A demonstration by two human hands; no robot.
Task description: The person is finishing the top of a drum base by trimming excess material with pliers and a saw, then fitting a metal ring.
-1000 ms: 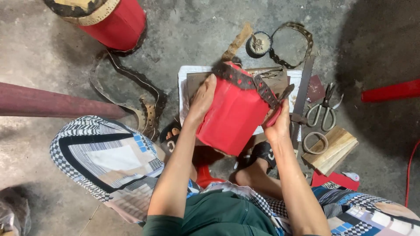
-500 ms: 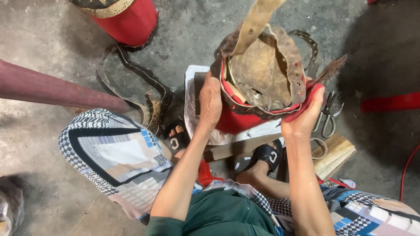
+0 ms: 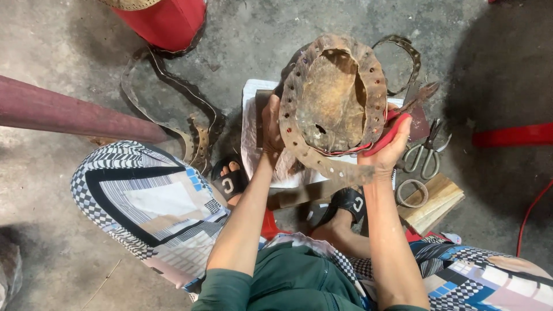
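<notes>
Head view showed a red drum (image 3: pixel 397 129) tipped up, its worn hide skin (image 3: pixel 331 103) with a ring of punched holes facing the camera, raised above a white sheet (image 3: pixel 252 132) on the concrete floor (image 3: pixel 259 40). The left hand (image 3: pixel 271 124) pressed flat against its side; the right hand (image 3: pixel 387 151) cupped the red rim from below — both gripping it. Scissors (image 3: pixel 425 154) lay just beside, leather strips (image 3: pixel 173 109) curled to the left, another red drum (image 3: pixel 167 20) stood beyond.
</notes>
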